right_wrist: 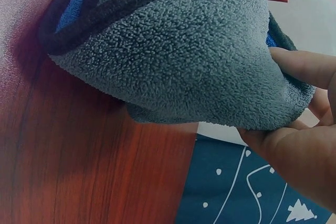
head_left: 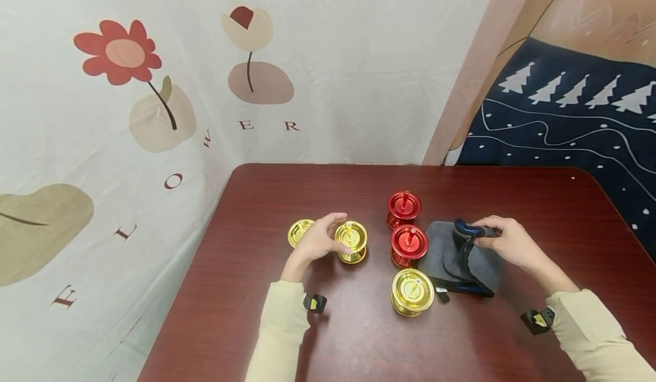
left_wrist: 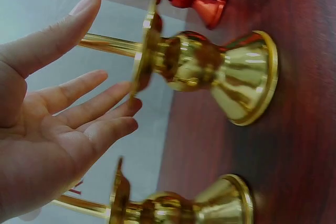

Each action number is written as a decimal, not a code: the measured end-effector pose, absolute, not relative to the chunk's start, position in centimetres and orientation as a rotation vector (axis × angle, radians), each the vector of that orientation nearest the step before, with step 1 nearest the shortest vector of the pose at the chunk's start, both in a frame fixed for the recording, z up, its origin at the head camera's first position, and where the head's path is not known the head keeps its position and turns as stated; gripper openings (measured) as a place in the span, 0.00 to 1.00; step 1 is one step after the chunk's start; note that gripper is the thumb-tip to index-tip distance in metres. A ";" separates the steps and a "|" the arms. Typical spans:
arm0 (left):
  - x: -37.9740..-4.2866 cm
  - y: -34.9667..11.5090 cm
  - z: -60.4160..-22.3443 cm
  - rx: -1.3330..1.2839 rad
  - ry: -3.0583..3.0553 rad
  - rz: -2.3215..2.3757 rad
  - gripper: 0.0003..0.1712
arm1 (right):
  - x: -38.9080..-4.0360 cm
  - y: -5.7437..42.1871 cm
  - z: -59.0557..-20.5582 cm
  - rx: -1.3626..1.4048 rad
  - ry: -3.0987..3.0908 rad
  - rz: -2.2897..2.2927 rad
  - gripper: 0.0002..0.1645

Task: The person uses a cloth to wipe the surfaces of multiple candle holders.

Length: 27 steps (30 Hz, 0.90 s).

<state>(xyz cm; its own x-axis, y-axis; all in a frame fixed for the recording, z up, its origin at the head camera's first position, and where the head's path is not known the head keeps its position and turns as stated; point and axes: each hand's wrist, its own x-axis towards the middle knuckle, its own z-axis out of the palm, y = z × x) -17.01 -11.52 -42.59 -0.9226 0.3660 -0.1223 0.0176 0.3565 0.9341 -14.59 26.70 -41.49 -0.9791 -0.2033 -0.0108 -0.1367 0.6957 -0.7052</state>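
Observation:
My left hand (head_left: 319,238) is spread beside a gold candle holder (head_left: 351,239), its thumb in front and its fingers behind. In the left wrist view the fingers (left_wrist: 94,100) are loosely extended, the tips right at the rim of the holder's dish. That holder stands upright on its flared base. A second gold holder (head_left: 299,231) is partly hidden behind the hand. My right hand (head_left: 507,239) pinches a grey towel (right_wrist: 173,51) with dark edging and a blue underside. One fold of the towel is lifted; the rest lies bunched on the table.
Two red candle holders (head_left: 404,206) stand in a line left of the towel, and another gold holder (head_left: 412,291) is in front of them. All are on a dark red wooden table (head_left: 246,313). A printed curtain (head_left: 359,86) hangs behind the table's far edge.

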 end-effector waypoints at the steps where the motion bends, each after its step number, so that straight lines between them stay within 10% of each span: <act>1: -17.0 -11.5 -42.8 0.337 2.324 1.572 0.45 | -14.6 26.7 -41.5 -0.282 2.812 -1.157 0.15; 27: -17.2 -10.7 -44.7 0.327 2.589 1.368 0.48 | -14.6 27.0 -40.5 -0.251 2.795 -1.221 0.15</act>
